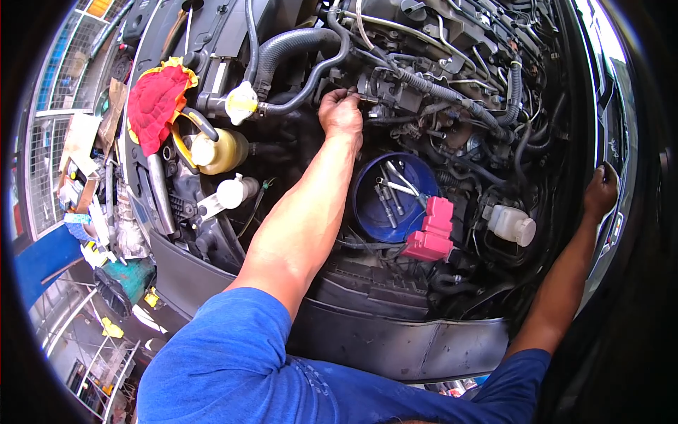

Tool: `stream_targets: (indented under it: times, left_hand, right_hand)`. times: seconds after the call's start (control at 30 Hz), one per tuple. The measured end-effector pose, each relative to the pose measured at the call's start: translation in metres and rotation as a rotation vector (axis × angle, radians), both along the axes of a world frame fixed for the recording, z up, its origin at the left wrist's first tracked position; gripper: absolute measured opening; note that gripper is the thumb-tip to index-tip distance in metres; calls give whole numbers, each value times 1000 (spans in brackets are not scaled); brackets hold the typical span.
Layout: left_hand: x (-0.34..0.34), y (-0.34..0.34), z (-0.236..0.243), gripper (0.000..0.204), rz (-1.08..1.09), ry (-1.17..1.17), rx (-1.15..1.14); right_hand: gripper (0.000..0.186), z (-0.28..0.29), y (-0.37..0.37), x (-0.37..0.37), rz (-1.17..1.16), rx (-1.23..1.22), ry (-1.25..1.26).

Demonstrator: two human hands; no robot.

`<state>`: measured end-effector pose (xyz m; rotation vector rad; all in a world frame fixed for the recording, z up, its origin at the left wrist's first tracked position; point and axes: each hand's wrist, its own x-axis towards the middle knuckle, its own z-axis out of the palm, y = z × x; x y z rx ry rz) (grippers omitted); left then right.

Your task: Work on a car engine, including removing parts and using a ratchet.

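Note:
My left hand [341, 113] reaches deep into the engine bay, fingers pinched together beside the engine [402, 92]. A short silver piece shows just past the fingertips; what they hold is mostly hidden. Far to the right, my right hand [602, 189] is closed at the car's body edge [613, 230], its fingers curled, and I cannot make out what is in them. Below and right of my left hand sits a blue round bowl [364, 212] holding several sockets and extension bars [387, 203]. A pink-red plastic cover [432, 232] lies against the bowl's right side.
A red cloth with yellow edging [157, 102] lies at the left near a yellowish reservoir [220, 150] and a pale cap [241, 103]. Black hoses [296, 53] cross the far side. A white reservoir [512, 225] stands at right. Cluttered wire shelving [53, 155] is at far left.

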<state>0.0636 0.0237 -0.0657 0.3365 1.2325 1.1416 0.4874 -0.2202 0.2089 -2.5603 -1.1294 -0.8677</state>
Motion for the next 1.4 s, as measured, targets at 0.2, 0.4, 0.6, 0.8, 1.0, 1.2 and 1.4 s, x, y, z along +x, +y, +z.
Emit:
stream_targets:
  times: [0.2,0.4,0.6,0.8,1.0,1.2,1.4]
  left_hand:
    - [3,-2,-6,22,-10,153,-63]
    - [-1,-1,-6,23,5,-133,44]
    - [2,-4,0,23,-56,195,-90]
    - [0,-5,-8,23,11,-123,124]
    - [6,-8,-11,39,-172,350,35]
    - [3,-8,-2,47,-111,108,122]
    - [3,-8,1,44,-241,338,33]
  right_hand:
    - [28,0,0,-1,-1,21,44]
    - [28,1,1,-4,-29,2,26]
    - [29,3,3,-9,-46,7,55]
    - [29,3,3,-8,-74,-8,37]
    - [30,2,2,-3,-80,-19,57]
    - [31,2,2,-6,-64,9,47]
    - [30,2,2,-4,-62,10,78]
